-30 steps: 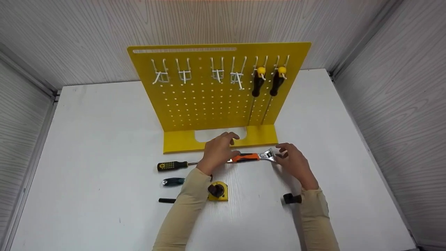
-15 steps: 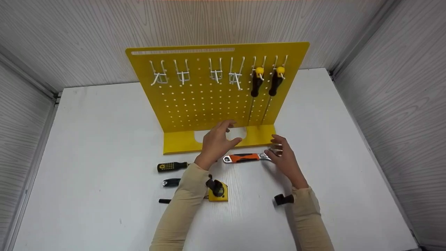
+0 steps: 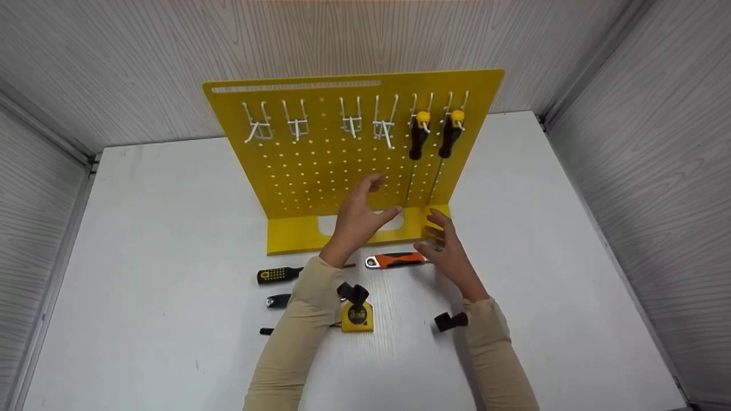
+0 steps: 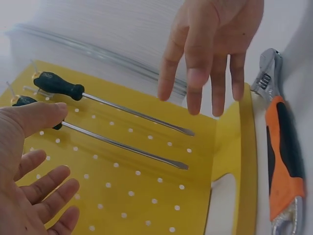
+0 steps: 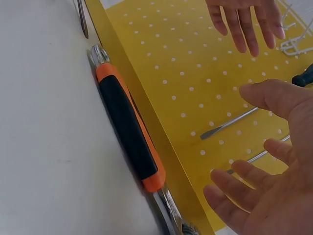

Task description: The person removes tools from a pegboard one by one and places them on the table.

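My left hand (image 3: 357,220) hovers in front of the lower pegboard (image 3: 320,165), fingers spread and palm bare. My right hand (image 3: 448,251) is raised over the head end of an adjustable wrench (image 3: 400,260), its fingers loosely bent around nothing. The wrench, with an orange and black grip, lies along the front of the board's yellow base; its head is partly hidden by the right hand in the head view, but shows in the left wrist view. Two screwdrivers (image 4: 58,85) with black handles hang blade-down from hooks at the board's right side.
Several white hooks (image 3: 297,127) stick out of the board's upper part. Left of the wrench lie a black-and-yellow screwdriver (image 3: 278,275), a dark-handled tool (image 3: 278,301) and a thin black-ended tool (image 3: 266,331), partly under the left arm. A yellow tape measure (image 3: 357,317) stands beside that forearm.
Both hands have lifted away from the wrench. The left has moved up toward the board, and the right has shifted left and up from beside the wrench head. The wrench stays where it lay.
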{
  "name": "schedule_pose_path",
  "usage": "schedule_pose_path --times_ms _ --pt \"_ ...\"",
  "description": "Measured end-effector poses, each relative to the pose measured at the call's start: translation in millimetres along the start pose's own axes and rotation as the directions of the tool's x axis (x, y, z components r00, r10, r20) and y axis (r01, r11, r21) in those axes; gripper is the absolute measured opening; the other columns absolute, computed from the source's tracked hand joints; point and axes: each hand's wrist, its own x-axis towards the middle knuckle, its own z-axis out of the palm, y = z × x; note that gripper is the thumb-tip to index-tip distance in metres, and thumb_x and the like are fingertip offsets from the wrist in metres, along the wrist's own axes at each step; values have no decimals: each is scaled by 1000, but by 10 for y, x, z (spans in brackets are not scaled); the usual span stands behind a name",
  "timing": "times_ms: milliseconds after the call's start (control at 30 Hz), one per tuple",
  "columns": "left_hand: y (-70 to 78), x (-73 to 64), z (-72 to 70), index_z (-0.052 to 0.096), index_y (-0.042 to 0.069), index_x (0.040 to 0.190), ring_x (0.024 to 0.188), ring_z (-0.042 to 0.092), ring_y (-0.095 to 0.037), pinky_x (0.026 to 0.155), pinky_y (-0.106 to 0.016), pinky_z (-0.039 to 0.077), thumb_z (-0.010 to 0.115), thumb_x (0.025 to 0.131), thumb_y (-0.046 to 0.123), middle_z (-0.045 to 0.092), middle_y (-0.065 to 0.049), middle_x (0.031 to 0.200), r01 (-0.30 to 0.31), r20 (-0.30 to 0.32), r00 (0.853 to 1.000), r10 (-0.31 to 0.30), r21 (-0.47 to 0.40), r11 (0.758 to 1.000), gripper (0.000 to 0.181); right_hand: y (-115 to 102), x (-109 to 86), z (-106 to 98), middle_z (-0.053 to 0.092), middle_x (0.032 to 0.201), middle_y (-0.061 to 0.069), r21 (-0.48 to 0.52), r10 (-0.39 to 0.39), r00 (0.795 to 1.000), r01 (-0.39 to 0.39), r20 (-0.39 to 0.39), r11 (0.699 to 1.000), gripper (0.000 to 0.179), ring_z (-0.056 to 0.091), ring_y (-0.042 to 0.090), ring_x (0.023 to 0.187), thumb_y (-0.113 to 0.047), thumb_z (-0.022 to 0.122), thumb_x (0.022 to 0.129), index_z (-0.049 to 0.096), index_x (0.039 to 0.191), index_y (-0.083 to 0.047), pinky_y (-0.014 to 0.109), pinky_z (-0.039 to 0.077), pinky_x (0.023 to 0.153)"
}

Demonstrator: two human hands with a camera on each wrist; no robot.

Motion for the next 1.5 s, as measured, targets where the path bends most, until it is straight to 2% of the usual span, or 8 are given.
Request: schedule_pose_path --times_ms 167,367,467,633,867,1133,1367,1500 --pt "57 66 -5 41 12 144 130 45 -23 109 -48 37 75 84 27 48 -6 143 -9 13 1000 10 -70 998 71 -51 59 38 25 155 9 61 -13 1000 12 18 998 82 34 30 141 -19 67 91 15 154 -15 49 30 115" --pt "135 147 -10 33 18 149 134 42 -21 110 -47 36 75 84 28 44 -4 148 8 35 999 -5 -92 996 78 -131 137 102 21 157 9 82 12 1000 -13 17 997 88 32 28 142 -31 70 88 13 154 -19 45 30 116" --pt "160 180 -6 32 21 150 134 42 -21 110 -48 37 75 84 28 42 -3 148 15 42 999 -11 -103 995 80 -153 171 140 19 158 7 78 34 999 -36 23 996 90 31 26 143 -32 70 88 11 155 -22 43 29 117" --pt "183 238 25 31 19 150 135 41 -23 110 -48 37 75 84 27 40 -4 149 18 55 998 -10 -160 987 80 -180 224 183 20 158 8 108 17 1000 -19 17 994 89 32 27 142 -28 70 88 12 155 -21 45 29 116" --pt "219 319 58 30 15 150 137 39 -20 113 -46 33 73 86 27 40 -5 150 6 89 996 16 -242 970 78 -213 312 218 26 156 6 135 11 999 -15 31 991 87 34 26 141 -41 72 84 18 152 -30 44 36 113" --pt "243 377 82 28 20 151 139 37 -15 115 -44 32 72 86 31 37 0 152 12 137 990 27 -280 960 79 -213 364 237 31 155 4 199 17 999 -26 46 980 83 37 26 139 -34 69 88 17 153 -29 43 40 109" --pt "232 424 91 29 17 150 138 40 -17 113 -40 35 74 85 31 40 -2 150 17 145 989 24 -276 961 81 -211 391 227 31 155 5 219 36 999 -39 17 975 75 36 26 140 -26 65 92 20 152 -28 44 39 110" --pt "224 456 85 29 15 150 136 42 -19 113 -39 36 74 85 28 43 -5 148 14 160 987 33 -287 958 81 -191 419 221 32 154 5 219 42 999 -44 14 975 73 37 25 140 -27 65 93 22 152 -27 42 39 110"
